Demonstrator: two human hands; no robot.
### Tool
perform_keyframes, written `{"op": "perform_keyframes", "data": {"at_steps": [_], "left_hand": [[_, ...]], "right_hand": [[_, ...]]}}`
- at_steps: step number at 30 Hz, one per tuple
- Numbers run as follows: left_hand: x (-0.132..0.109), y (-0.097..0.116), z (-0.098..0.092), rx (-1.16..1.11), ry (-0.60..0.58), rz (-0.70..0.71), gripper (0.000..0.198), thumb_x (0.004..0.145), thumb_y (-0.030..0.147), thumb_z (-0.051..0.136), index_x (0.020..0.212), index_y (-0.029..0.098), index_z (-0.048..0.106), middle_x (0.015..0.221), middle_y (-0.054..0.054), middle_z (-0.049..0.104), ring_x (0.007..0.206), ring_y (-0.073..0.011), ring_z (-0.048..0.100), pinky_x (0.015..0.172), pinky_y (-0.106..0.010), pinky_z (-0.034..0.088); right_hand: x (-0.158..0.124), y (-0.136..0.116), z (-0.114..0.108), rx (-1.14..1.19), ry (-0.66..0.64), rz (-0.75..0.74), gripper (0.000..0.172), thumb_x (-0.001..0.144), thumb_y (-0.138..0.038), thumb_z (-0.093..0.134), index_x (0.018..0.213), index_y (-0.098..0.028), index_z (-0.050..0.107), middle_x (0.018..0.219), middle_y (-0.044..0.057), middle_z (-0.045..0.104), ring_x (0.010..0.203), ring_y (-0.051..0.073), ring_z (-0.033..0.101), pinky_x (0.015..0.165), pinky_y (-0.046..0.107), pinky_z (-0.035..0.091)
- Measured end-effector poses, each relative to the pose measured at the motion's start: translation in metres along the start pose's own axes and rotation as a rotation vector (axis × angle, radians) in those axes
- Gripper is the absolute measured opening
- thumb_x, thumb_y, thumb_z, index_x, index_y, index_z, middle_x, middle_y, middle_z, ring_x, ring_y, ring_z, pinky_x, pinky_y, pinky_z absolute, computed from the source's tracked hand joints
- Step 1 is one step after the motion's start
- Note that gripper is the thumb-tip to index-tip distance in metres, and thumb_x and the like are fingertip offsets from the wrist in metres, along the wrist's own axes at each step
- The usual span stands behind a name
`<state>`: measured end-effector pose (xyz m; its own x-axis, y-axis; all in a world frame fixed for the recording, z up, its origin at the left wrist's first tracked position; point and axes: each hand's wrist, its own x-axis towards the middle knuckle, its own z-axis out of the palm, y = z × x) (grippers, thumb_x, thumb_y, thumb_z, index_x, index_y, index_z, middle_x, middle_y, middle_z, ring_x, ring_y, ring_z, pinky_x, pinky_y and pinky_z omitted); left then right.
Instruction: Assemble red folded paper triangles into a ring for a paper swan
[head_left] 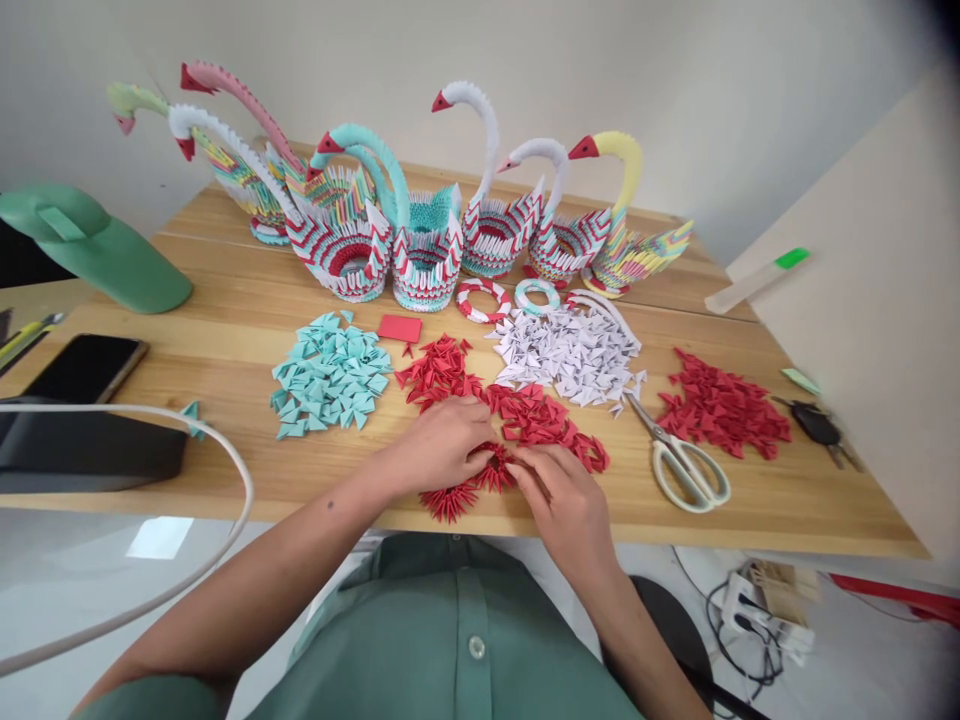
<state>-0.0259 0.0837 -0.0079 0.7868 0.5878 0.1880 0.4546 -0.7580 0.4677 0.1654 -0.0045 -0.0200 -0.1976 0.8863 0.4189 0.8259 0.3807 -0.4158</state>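
My left hand (442, 443) and my right hand (564, 500) meet at the front edge of the wooden table (225, 330). Both have their fingers closed on a curved red assembly of folded paper pieces (465, 488). Just behind them lies a pile of loose red folded triangles (525, 405). Further back are a teal pile (330, 375) and a white pile (574, 352).
Several finished paper swans (420, 225) line the back of the table. White-handled scissors (686, 460) lie right of my hands, with another red pile (720, 405) and keys (821, 428) beyond. A phone (86, 368), a black box (75, 450) and a white cable (225, 460) sit left.
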Motion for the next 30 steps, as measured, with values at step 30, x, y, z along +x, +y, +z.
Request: {"op": "perform_keyframes", "data": {"at_steps": [30], "left_hand": [[0.002, 0.001, -0.004, 0.033, -0.027, 0.02, 0.027, 0.095, 0.013, 0.05, 0.074, 0.014, 0.067, 0.079, -0.004, 0.06, 0.077, -0.018, 0.053, 0.071, -0.03, 0.039]], "right_hand": [[-0.009, -0.001, 0.009, -0.148, 0.015, -0.047, 0.022, 0.097, -0.027, 0.059, 0.112, -0.014, 0.068, 0.095, 0.008, 0.073, 0.087, 0.022, 0.065, 0.077, 0.033, 0.052]]}}
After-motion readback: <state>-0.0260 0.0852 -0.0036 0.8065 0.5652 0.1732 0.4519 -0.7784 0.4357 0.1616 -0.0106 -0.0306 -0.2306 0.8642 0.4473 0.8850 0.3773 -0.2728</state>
